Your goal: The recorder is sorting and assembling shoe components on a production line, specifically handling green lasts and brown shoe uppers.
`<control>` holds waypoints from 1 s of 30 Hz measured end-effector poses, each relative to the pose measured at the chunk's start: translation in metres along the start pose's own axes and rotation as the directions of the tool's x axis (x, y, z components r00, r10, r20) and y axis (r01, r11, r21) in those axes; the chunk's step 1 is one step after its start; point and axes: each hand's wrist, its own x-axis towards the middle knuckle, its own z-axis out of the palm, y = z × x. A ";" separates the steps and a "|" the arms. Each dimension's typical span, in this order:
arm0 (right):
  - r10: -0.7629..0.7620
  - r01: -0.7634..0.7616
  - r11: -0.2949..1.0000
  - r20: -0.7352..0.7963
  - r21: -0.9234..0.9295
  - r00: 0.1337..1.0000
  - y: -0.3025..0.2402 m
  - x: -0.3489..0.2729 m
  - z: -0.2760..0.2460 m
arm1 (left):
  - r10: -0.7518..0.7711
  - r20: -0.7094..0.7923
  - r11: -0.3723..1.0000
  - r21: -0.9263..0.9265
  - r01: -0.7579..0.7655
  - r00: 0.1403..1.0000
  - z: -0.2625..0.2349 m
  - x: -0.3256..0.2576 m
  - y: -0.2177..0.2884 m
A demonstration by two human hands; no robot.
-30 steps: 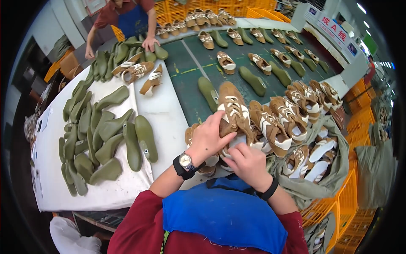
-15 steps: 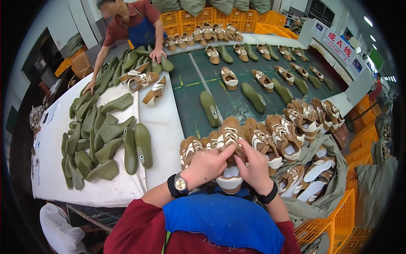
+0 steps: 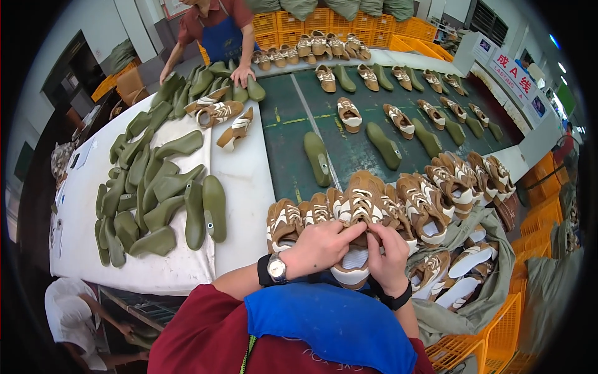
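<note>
Both hands grip one brown and white shoe upper (image 3: 360,212) close to my chest. My left hand (image 3: 319,247) clasps its left side, with a watch on the wrist. My right hand (image 3: 387,257) pinches its right side above the open white inside. Around it lies a row of like shoe uppers (image 3: 430,202) along the near edge of the dark green belt (image 3: 293,124). One olive green shoe last (image 3: 317,159) lies on the belt just beyond my hands.
Many green lasts (image 3: 156,187) are piled on the white table (image 3: 243,181) at left. A person in a blue apron (image 3: 218,37) leans over the far end. More uppers and lasts lie in pairs along the belt. Orange crates (image 3: 486,340) stand at lower right. Another person crouches at lower left.
Both hands have drawn the shoe upper nearer to my body and closed on it from both sides. The view has tilted down. The person at the far end shifted their hands over the lasts.
</note>
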 end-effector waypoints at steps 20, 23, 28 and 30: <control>0.159 -0.163 0.986 -0.078 -0.044 0.984 0.010 0.031 0.006 | -0.100 0.176 0.855 -0.489 0.175 0.979 -0.019 -0.008 -0.014; 0.302 -0.304 0.919 0.047 0.249 0.952 0.011 0.032 0.006 | -0.106 -0.033 0.922 -0.377 0.086 0.994 -0.016 0.000 -0.048; 0.304 -0.304 0.953 -0.028 -0.001 0.952 0.029 0.017 -0.034 | -0.279 -0.186 0.952 -0.183 0.246 0.942 -0.004 0.016 -0.183; 0.268 -0.276 0.953 -0.073 -0.127 0.961 0.037 0.006 -0.050 | -0.550 -0.112 0.835 -0.056 0.547 0.828 0.011 0.017 -0.241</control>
